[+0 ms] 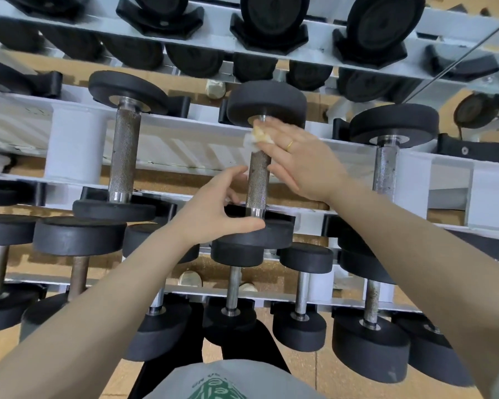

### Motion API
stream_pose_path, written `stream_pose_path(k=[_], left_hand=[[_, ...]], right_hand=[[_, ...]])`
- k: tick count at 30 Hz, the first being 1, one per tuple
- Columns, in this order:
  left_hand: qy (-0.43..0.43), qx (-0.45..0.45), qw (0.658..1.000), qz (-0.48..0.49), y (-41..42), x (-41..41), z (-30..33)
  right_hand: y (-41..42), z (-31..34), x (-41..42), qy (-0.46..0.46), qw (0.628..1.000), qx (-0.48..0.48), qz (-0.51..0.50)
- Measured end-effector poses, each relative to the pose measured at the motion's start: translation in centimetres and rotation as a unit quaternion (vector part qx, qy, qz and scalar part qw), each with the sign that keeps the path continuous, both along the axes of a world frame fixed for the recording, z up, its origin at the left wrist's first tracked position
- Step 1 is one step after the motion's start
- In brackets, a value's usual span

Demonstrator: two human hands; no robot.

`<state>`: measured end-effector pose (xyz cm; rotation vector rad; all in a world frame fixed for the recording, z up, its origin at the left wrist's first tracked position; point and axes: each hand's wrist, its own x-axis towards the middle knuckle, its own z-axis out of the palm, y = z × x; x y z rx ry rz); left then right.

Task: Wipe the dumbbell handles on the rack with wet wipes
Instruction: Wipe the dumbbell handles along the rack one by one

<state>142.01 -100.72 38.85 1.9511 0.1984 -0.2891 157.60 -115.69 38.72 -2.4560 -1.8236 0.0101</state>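
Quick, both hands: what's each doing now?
Left hand: open, thumb on the dumbbell's near weight.
Right hand: pressing a wet wipe onto the handle.

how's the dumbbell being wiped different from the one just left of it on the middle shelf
The wiped dumbbell has the right hand pressing a wet wipe against the top of its handle, with the left hand at its near end; the left dumbbell sits untouched. The left one's handle shows in full. Both have knurled metal handles and black round ends.

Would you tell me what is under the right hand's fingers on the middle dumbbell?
A crumpled wet wipe sits under the right hand, pressed on the top of the knurled handle. The handle part beneath the wipe and fingers is covered.
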Motion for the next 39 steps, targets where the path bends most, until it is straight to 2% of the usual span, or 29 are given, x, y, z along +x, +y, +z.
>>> stream_pose_path(k=[2, 4, 7, 9, 15, 17, 19, 20, 21, 22, 24, 25, 26, 27, 28, 29, 31, 34, 36, 39], left_hand=[[-0.013, 0.004, 1.0, -0.003, -0.4, 0.3, 0.4], [-0.025, 0.004, 0.999, -0.02, -0.9, 0.5, 0.7], [-0.035, 0.001, 0.999, -0.022, -1.2, 0.5, 0.6], [-0.031, 0.002, 0.999, -0.012, -1.3, 0.4, 0.4], [0.026, 0.022, 0.999, 0.021, -1.5, 0.0, -0.3], [0.025, 0.028, 0.999, 0.025, -1.5, -0.2, -0.3], [0.021, 0.05, 0.998, 0.021, -1.5, -0.2, -0.2], [0.017, 0.064, 0.998, 0.018, -1.5, -0.2, -0.2], [0.013, 0.075, 0.997, 0.015, -1.5, -0.1, -0.2], [0.008, 0.08, 0.997, 0.014, -1.5, -0.1, -0.2], [0.0, 0.076, 0.997, 0.017, -1.5, -0.1, -0.3], [-0.001, 0.071, 0.997, 0.02, -1.6, -0.1, -0.3], [0.0, 0.068, 0.997, 0.022, -1.6, -0.2, -0.3], [-0.001, 0.068, 0.997, 0.024, -1.6, -0.2, -0.3], [-0.002, 0.069, 0.997, 0.023, -1.5, -0.2, -0.3], [-0.006, 0.069, 0.997, 0.022, -1.6, -0.2, -0.4], [-0.008, 0.063, 0.998, 0.019, -1.5, -0.2, -0.4], [0.021, 0.06, 0.998, 0.008, -1.3, 0.0, -0.5], [0.027, 0.057, 0.998, -0.01, -1.0, 0.2, -0.5], [0.035, 0.062, 0.997, -0.029, -0.9, 0.4, -0.3]], right_hand=[[-0.6, -0.5, -1.0, 0.027, 1.0, 0.012, -0.003], [-1.9, -1.1, -2.1, 0.041, 0.998, 0.013, 0.037], [-3.6, -1.7, -2.8, 0.003, 0.994, 0.009, 0.105], [-3.4, -1.5, -2.3, 0.001, 0.994, 0.024, 0.111], [-0.6, -1.2, -0.8, 0.084, 0.995, 0.045, -0.035], [-0.9, -1.4, -1.7, 0.118, 0.988, 0.062, -0.08], [-1.8, -1.2, -2.6, 0.195, 0.969, 0.079, -0.13], [-2.3, -1.0, -2.7, 0.269, 0.945, 0.074, -0.173], [-2.5, -0.6, -2.8, 0.366, 0.9, 0.063, -0.228], [-2.3, -0.1, -2.9, 0.472, 0.833, 0.058, -0.283], [-1.2, 0.4, -2.8, 0.666, 0.654, 0.114, -0.341], [-0.4, 0.6, -2.8, 0.733, 0.564, 0.157, -0.345], [0.4, 0.6, -2.7, 0.781, 0.483, 0.194, -0.344], [1.0, 0.7, -2.6, 0.811, 0.419, 0.216, -0.347], [1.5, 0.4, -2.6, 0.826, 0.373, 0.226, -0.357], [1.8, 0.1, -2.7, 0.831, 0.35, 0.228, -0.368], [1.6, -0.9, -3.1, 0.835, 0.356, 0.201, -0.369], [0.0, -1.2, -3.8, 0.822, 0.433, 0.109, -0.353], [-0.9, -0.8, -3.8, 0.809, 0.466, 0.066, -0.351], [-0.6, 0.1, -3.7, 0.79, 0.483, 0.07, -0.37]])
